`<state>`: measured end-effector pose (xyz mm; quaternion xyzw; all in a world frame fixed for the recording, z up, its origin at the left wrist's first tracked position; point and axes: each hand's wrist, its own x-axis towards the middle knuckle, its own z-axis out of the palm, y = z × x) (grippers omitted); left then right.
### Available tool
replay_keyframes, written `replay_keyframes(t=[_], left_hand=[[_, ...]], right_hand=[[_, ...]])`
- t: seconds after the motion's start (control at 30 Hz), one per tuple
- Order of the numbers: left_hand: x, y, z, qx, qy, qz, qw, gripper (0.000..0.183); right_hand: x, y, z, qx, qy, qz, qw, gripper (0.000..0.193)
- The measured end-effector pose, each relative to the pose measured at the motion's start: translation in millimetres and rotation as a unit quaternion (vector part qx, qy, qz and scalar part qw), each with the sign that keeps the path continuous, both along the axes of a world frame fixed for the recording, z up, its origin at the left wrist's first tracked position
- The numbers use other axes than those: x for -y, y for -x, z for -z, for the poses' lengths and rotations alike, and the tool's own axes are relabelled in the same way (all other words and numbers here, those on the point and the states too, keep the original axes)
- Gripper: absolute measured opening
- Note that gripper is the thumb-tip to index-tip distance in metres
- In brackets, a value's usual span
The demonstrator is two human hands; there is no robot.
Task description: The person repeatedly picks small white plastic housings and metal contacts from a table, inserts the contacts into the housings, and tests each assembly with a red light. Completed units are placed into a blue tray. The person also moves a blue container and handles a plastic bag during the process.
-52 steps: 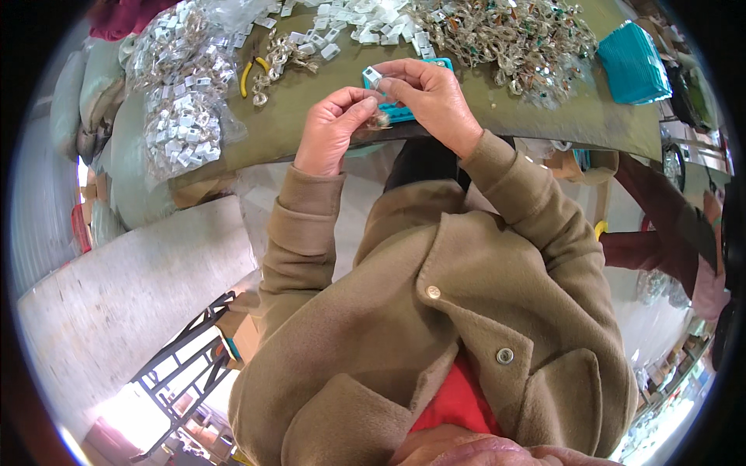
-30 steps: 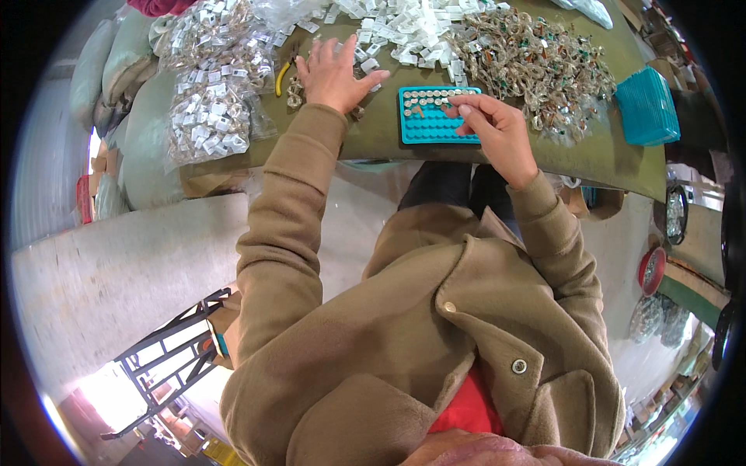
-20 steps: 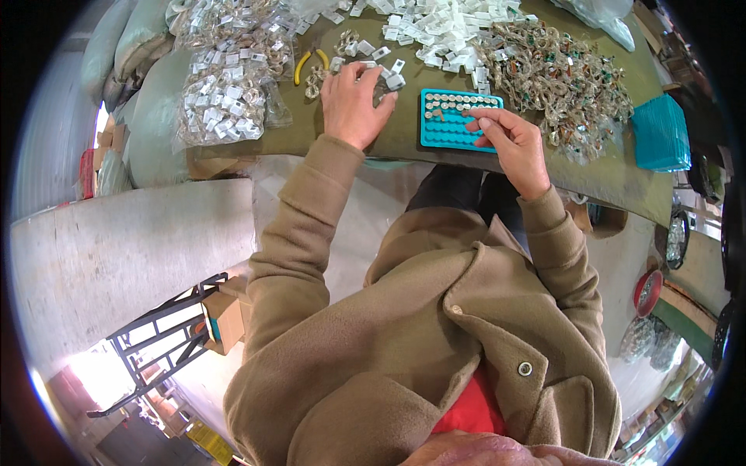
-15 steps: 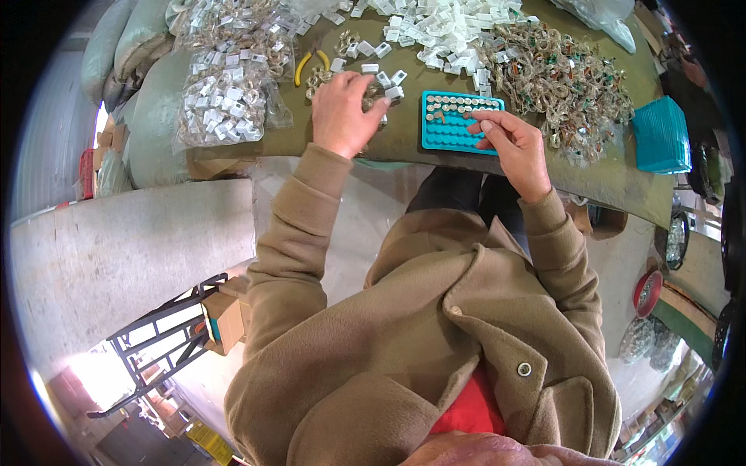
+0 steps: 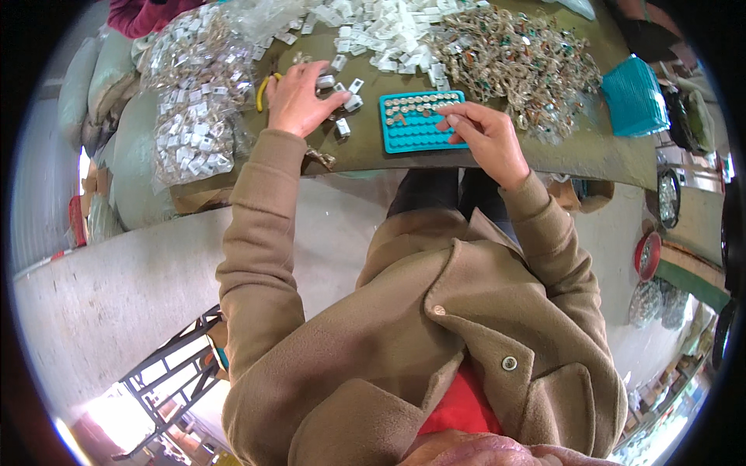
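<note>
My left hand is over the table with thumb and fingers apart, curved around small white plastic blocks. Whether a fingertip touches one I cannot tell. Another white block lies just below the thumb. Beside this hand are yellow-handled pliers, partly hidden by it. My right hand is closed in a thumb-and-finger pinch above the right edge of a teal tray. Anything in the pinch is too small to make out. Small round metallic pieces fill the tray's far rows, with a copper-coloured piece among them.
Clear bags of white blocks lie at the left. A white block heap and tangled clear cables cover the far side. Stacked teal trays stand at right. Another person's maroon sleeve shows at far left.
The whole view has shifted, and table things sit farther left in it. My left hand has moved closer to the pliers, uncovering a white block. The maroon sleeve has come into view.
</note>
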<state>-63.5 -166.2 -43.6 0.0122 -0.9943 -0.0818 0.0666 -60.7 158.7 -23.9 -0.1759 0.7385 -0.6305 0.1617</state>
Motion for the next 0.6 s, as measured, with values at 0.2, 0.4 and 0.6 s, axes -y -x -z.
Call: replay_keyframes(t=[0.2, 0.4, 0.6], left_hand=[[0.2, -13.6, -7.4, -0.008, -0.029, 0.007, 1.000, 0.048], [1.2, -19.6, -17.5, -0.051, -0.051, 0.002, 0.997, 0.032], [-29.9, -39.3, -32.6, -0.129, -0.247, 0.055, 0.959, 0.035]], right_hand=[[-5.4, 53.7, -16.1, -0.106, -0.133, 0.008, 0.985, 0.022], [31.1, 79.9, -9.8, -0.314, -0.285, -0.004, 0.906, 0.024], [81.3, 87.2, -8.0, -0.411, -0.343, -0.051, 0.843, 0.017]])
